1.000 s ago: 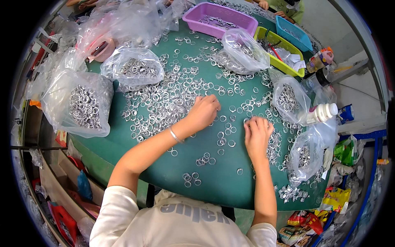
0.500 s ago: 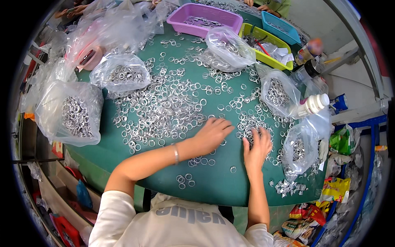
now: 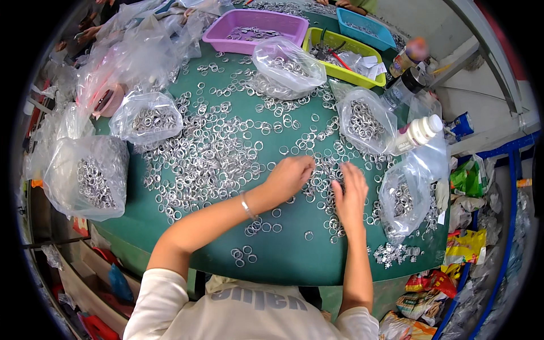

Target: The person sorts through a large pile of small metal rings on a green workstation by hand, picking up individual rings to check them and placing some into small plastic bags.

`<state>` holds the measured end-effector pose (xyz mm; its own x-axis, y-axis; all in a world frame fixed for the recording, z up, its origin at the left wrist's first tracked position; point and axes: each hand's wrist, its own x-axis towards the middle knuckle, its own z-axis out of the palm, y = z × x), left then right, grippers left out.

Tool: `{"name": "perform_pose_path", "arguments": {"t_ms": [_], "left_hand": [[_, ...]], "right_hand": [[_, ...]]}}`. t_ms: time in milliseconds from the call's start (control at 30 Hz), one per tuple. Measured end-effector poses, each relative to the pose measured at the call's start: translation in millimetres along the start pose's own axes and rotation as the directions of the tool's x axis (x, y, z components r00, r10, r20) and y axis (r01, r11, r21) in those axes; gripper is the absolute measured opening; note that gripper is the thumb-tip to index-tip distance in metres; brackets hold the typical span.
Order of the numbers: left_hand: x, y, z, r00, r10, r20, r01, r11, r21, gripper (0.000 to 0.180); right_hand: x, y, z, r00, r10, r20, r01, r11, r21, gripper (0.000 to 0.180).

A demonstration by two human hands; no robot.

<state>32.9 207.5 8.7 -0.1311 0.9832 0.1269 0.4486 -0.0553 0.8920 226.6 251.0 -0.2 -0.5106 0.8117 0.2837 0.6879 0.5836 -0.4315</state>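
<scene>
Head view, looking down on a round green table (image 3: 294, 255) strewn with small silver metal rings (image 3: 209, 153). The left hand (image 3: 289, 177) is laid palm down at the centre of the table, its fingers curled over the loose rings at their tips; whether a ring is pinched beneath them cannot be told. A thin bracelet (image 3: 247, 205) is worn at that wrist. The right hand (image 3: 350, 195) is spread flat just beside it, at about 3 o'clock, fingers extended and pressed onto a dense patch of rings, with nothing grasped.

The thickest spread of rings is seen from 9 to 11 o'clock of the left hand, so that hand is the nearer one to it; the patch between the two hands is reached equally by both. The rings are round and lie flat, so no long axis is presented.

Clear plastic bags holding more rings are ranged about the rim: one large bag (image 3: 85, 178) at 9 o'clock, one smaller bag (image 3: 148, 118) at 10 o'clock, and a further bag (image 3: 403, 198) just beyond the right hand at 3 o'clock. A purple tray (image 3: 255, 25) and a yellow-green tray (image 3: 323, 42) are set at 12 o'clock, well apart from both hands. A white bottle (image 3: 418, 133) lies tilted at 2 o'clock.
</scene>
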Motion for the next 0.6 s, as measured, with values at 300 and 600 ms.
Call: {"name": "perform_pose_path", "arguments": {"t_ms": [300, 600], "left_hand": [[-119, 3, -36, 0.906, 0.180, 0.383, -0.304, 0.906, 0.295, 0.020], [-148, 0, -33, 0.907, 0.219, 0.359, -0.340, 0.884, 0.321, 0.039]], "right_hand": [[-56, -46, -20, 0.926, -0.140, 0.350, 0.193, 0.974, -0.122, 0.048], [-31, -10, -22, 0.996, 0.080, 0.031, -0.081, 0.996, 0.043, 0.045]]}}
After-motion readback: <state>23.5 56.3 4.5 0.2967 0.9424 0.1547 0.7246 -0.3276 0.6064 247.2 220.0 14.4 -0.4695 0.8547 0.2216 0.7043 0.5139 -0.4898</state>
